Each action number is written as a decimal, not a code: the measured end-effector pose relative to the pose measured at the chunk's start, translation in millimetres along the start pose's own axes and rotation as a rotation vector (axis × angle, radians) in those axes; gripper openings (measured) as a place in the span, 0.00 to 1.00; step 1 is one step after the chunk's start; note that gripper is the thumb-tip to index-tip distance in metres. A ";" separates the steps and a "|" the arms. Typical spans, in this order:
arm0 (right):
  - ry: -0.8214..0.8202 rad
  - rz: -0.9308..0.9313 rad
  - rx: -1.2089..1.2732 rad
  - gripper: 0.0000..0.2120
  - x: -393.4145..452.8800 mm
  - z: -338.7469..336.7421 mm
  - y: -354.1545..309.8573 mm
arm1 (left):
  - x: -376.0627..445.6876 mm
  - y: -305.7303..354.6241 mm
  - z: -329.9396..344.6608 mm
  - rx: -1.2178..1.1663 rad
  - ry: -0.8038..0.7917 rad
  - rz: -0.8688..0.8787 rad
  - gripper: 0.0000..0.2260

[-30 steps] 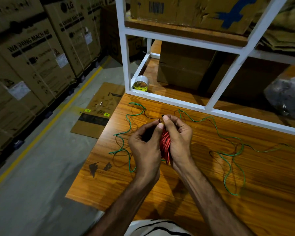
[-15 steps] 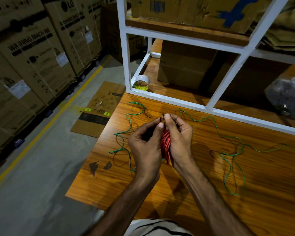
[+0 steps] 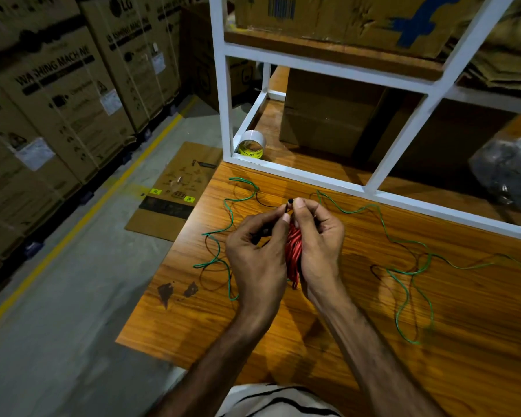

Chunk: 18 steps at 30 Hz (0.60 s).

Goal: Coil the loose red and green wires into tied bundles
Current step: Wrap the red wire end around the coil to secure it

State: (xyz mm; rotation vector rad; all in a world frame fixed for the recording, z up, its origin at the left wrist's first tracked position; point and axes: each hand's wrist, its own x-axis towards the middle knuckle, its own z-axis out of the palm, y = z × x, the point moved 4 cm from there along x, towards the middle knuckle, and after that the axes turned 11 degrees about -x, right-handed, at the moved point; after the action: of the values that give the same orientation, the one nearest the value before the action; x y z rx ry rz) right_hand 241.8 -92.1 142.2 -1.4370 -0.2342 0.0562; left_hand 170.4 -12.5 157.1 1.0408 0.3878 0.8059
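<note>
I see my right hand [image 3: 319, 248] clutching the red coil [image 3: 293, 257] above the table [image 3: 433, 341] while my left hand [image 3: 257, 260] pinches its dark tie end — springy, light wire, I judge, best gripped across the loops — green wire [image 3: 403, 284] lying loose.

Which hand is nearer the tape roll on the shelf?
Left. The left hand lies below and slightly right of the tape roll; the right hand, gripping the red coil, sits farther right.

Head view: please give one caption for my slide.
Both hands hold a coiled red wire bundle above loose green wire.
</note>
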 end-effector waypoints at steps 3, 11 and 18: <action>0.009 0.010 0.017 0.10 -0.3 0.6 0.6 | 1.1 -0.8 -0.8 0.023 -0.001 0.009 0.07; 0.004 -0.011 0.020 0.07 -2.0 1.2 -1.2 | 0.0 4.2 -1.3 0.101 -0.027 0.042 0.07; 0.033 -0.034 0.026 0.04 -4.4 1.1 -5.9 | -0.6 6.7 -2.2 0.118 -0.011 0.054 0.06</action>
State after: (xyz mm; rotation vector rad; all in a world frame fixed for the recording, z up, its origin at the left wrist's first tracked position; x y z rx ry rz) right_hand 236.7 -92.6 147.5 -1.4071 -0.2302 0.0078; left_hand 166.0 -9.9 161.9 1.1692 0.4029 0.8335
